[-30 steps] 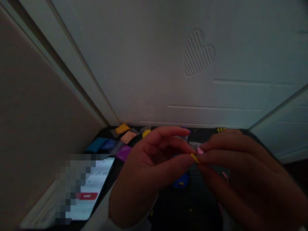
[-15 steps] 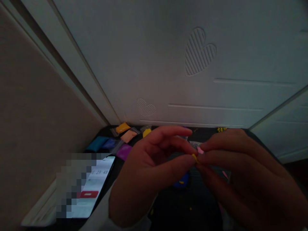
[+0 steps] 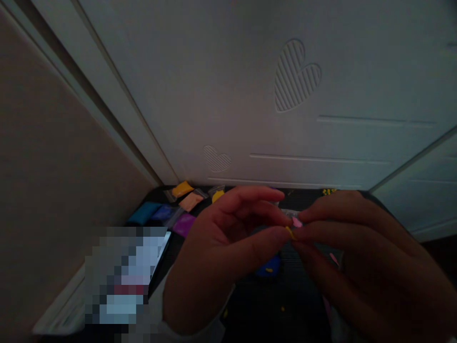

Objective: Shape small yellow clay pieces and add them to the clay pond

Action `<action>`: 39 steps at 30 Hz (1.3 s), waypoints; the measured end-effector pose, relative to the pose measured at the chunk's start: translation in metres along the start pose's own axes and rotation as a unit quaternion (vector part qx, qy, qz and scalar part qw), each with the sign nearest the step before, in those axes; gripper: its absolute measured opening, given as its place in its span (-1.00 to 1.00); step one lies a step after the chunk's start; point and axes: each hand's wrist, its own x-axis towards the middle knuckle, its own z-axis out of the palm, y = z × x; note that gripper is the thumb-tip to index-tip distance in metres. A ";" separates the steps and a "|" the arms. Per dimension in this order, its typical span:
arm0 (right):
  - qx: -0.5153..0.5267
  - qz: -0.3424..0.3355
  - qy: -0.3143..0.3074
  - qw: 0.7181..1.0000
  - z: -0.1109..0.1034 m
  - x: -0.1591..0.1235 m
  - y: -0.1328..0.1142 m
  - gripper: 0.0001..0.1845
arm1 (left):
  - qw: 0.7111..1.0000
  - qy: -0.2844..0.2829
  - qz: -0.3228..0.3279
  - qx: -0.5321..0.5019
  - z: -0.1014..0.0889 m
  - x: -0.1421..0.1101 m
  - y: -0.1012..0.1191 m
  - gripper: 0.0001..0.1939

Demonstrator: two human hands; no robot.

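Note:
My left hand (image 3: 221, 252) pinches a small strip of yellow modelling clay (image 3: 290, 233) between thumb and fingertip. From the other side, the fingers of my right hand (image 3: 360, 257) close on the same strip. A bit of pink clay (image 3: 297, 222) shows at the right fingertips, just above the yellow; whether the two pieces join, I cannot tell. Below the hands lies a blue clay piece (image 3: 268, 267) with a yellow bit on it, partly covered by my left thumb.
Clay packets in orange (image 3: 182, 189), peach (image 3: 191, 202), teal (image 3: 144, 213) and purple (image 3: 184, 224) lie at the back left of the black table (image 3: 257, 314). A partly blurred phone (image 3: 160, 250) is at left. A pink strip (image 3: 333, 259) lies near my right hand. Behind rises a white panel (image 3: 228, 95).
Both hands keep nearly the same place. The yellow strip has turned slightly and more of it shows between the fingertips.

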 end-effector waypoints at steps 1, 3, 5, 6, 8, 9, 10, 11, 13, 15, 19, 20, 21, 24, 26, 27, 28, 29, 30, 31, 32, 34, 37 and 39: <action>0.000 0.000 -0.004 1.000 0.000 0.000 0.000 -0.87 | 1.000 0.004 0.000 0.001 0.000 0.000 0.000 -0.72; -0.003 0.001 -0.010 1.000 0.001 -0.001 0.000 -0.87 | 1.000 0.011 0.001 -0.001 0.001 0.000 0.001 -0.72; -0.007 0.003 -0.010 1.000 0.002 -0.001 0.001 -0.86 | 1.000 0.016 0.000 0.000 0.001 0.000 0.001 -0.72; -0.008 0.005 -0.009 1.000 0.002 -0.002 0.001 -0.85 | 1.000 0.018 -0.004 0.002 0.001 0.000 0.002 -0.72; -0.004 0.006 -0.012 1.000 0.003 -0.001 0.002 -0.83 | 1.000 0.022 -0.009 0.004 0.001 0.000 0.002 -0.73; -0.003 0.006 -0.012 1.000 0.003 -0.001 0.002 -0.82 | 1.000 0.023 -0.009 0.002 0.001 0.000 0.002 -0.73; -0.004 0.004 -0.015 1.000 0.003 -0.001 0.003 -0.81 | 1.000 0.025 -0.008 -0.001 0.001 0.000 0.002 -0.74; -0.004 0.002 -0.017 1.000 0.002 0.000 0.003 -0.82 | 1.000 0.025 -0.008 -0.005 0.002 0.000 0.001 -0.74; -0.004 -0.005 -0.018 1.000 0.002 0.000 0.003 -0.83 | 1.000 0.025 -0.007 -0.013 0.002 0.001 0.000 -0.74; -0.002 -0.006 -0.014 1.000 0.001 -0.001 0.003 -0.84 | 1.000 0.024 -0.008 -0.012 0.002 0.001 -0.001 -0.74; 0.022 0.024 -0.004 0.999 0.001 -0.004 0.005 -0.79 | 0.993 0.051 0.037 0.104 0.004 -0.004 0.001 -0.78; 0.034 0.038 -0.002 0.999 0.002 -0.005 0.006 -0.78 | 0.982 0.065 0.063 0.164 0.004 -0.006 0.003 -0.79; 0.046 0.048 0.001 0.998 0.002 -0.005 0.006 -0.77 | 0.966 0.080 0.094 0.227 0.005 -0.008 0.004 -0.81; 0.074 0.066 0.006 0.995 0.003 -0.006 0.008 -0.80 | 0.913 0.087 0.182 0.354 0.006 -0.012 0.007 -0.78; 0.082 0.075 0.001 0.994 0.004 -0.005 0.009 -0.82 | 0.897 0.071 0.207 0.383 0.006 -0.013 0.007 -0.74; 0.085 0.079 -0.001 0.993 0.003 -0.005 0.009 -0.83 | 0.892 0.066 0.214 0.393 0.006 -0.013 0.007 -0.72; 0.090 0.083 -0.003 0.993 0.003 -0.005 0.009 -0.84 | 0.888 0.062 0.220 0.399 0.006 -0.013 0.006 -0.70; 0.094 0.085 -0.003 0.992 0.003 -0.005 0.009 -0.85 | 0.885 0.060 0.225 0.403 0.005 -0.012 0.005 -0.69; 0.098 0.086 -0.004 0.991 0.002 -0.005 0.009 -0.85 | 0.884 0.059 0.229 0.404 0.004 -0.012 0.004 -0.68; 0.101 0.087 -0.006 0.991 0.002 -0.006 0.009 -0.86 | 0.884 0.057 0.231 0.402 0.003 -0.011 0.004 -0.67; 0.102 0.088 -0.008 0.991 0.002 -0.006 0.010 -0.86 | 0.886 0.055 0.229 0.400 0.003 -0.011 0.003 -0.67; 0.101 0.093 -0.014 0.990 0.003 -0.006 0.010 -0.86 | 0.891 0.049 0.220 0.395 0.003 -0.012 0.004 -0.68; 0.097 0.093 -0.021 0.991 0.003 -0.004 0.009 -0.85 | 0.900 0.051 0.195 0.387 0.005 -0.012 0.008 -0.76; 0.081 0.085 -0.017 0.993 -0.001 -0.003 0.006 -0.85 | 0.910 0.064 0.172 0.373 0.006 -0.011 0.012 -0.80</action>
